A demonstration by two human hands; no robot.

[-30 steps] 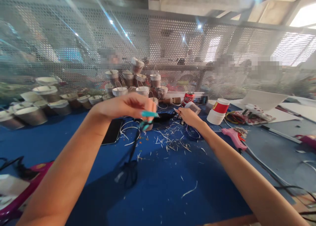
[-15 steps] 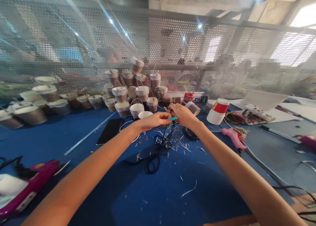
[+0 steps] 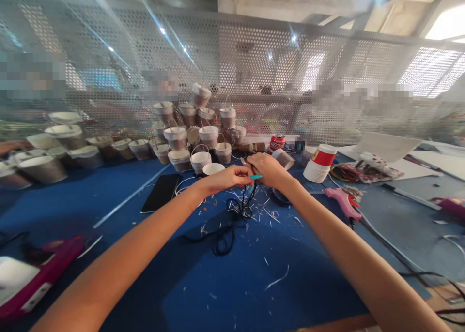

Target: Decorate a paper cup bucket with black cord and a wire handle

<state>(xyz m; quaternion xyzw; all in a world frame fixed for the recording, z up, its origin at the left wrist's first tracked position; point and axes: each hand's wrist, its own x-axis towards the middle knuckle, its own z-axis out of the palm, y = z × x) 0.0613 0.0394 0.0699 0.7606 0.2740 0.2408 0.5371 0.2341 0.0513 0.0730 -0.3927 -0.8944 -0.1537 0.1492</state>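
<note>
My left hand (image 3: 236, 176) and my right hand (image 3: 268, 169) meet above the middle of the blue table. The left fingertips are pinched together where a black cord (image 3: 242, 207) comes up between the hands. Its lower part hangs down and lies in loose loops on the table. My right hand is closed around a small tool with teal handles (image 3: 256, 177); its pale tip sticks out past the fingers. The fingers hide most of the tool, so its exact kind does not show. A white-rimmed cup (image 3: 213, 169) stands just beyond my left hand.
Little handled buckets (image 3: 209, 136) are stacked at the back, before a perforated screen (image 3: 261, 56). A black phone (image 3: 160, 193) lies left. Rightward are stacked paper cups (image 3: 319, 163), a pink glue gun (image 3: 343, 201) and its cable. White scraps (image 3: 276, 218) litter the table.
My hands stay together in nearly the same place, the fingers shifting slightly. A second teal part now shows below the first. Another person's arm has appeared at the far left edge.
</note>
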